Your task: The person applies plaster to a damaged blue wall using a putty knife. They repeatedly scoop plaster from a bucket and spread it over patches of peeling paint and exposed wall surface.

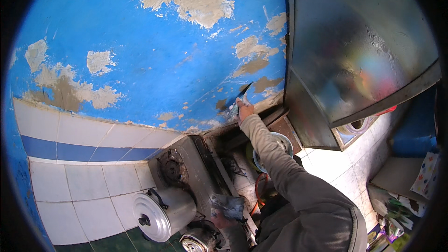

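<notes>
My right hand [245, 109] is closed around a putty knife [247, 88], its thin dark blade pointing up along the blue wall [154, 60]. Greyish-white smears mark the fingers and the handle. Beside the blade are small brown patches of filler [267, 84], and paler, dry-looking patches are scattered over the paint. Below my right forearm stands a round bucket [288, 141], partly covered by the sleeve; little of its contents shows. My left hand is out of sight.
A stove [186, 155] stands below the wall, with a large lidded aluminium pot [177, 209] on its near side. A dark metal cabinet with a glass panel [345, 51] rises close on the right. White tiles [84, 177] line the lower wall. An orange hose [258, 193] runs near the bucket.
</notes>
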Motion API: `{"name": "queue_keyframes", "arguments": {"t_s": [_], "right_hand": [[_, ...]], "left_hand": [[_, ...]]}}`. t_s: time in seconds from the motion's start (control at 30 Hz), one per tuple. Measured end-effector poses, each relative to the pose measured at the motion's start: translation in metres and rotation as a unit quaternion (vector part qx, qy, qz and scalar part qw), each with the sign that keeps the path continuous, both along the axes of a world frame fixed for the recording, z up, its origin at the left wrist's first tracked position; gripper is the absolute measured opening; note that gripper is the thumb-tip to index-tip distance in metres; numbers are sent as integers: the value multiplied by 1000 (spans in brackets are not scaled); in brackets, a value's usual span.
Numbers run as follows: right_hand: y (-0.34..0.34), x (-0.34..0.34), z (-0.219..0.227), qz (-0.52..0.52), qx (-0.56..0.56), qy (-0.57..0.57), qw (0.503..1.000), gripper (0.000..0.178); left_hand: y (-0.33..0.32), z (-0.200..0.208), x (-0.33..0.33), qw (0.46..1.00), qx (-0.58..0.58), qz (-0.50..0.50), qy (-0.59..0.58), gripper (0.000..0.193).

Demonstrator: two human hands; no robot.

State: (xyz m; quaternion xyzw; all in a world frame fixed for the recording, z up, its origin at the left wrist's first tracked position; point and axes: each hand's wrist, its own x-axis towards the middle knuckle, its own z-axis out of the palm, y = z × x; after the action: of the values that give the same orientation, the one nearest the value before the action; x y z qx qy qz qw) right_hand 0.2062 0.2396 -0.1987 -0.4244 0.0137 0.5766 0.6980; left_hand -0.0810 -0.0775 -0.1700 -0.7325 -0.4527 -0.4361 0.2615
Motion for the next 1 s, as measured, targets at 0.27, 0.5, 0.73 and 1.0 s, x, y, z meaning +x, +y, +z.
{"name": "queue_keyframes", "arguments": {"t_s": [0.27,0.5,0.73,1.0], "right_hand": [[-44,-32,56,62,74,-19,995,58],[-40,-65,117,30,7,-14,999,60],[44,-115,115,-46,11,-17,999,81],[33,-171,126,5,78,-101,992,80]], "left_hand": [[-9,-12,-4,1000,17,23,-10,54],[-3,-50,-28,994,-12,81,-66,51],[-21,-53,-35,978,-62,132,-146,46],[-36,-73,-48,944,-124,196,-234,41]]}}
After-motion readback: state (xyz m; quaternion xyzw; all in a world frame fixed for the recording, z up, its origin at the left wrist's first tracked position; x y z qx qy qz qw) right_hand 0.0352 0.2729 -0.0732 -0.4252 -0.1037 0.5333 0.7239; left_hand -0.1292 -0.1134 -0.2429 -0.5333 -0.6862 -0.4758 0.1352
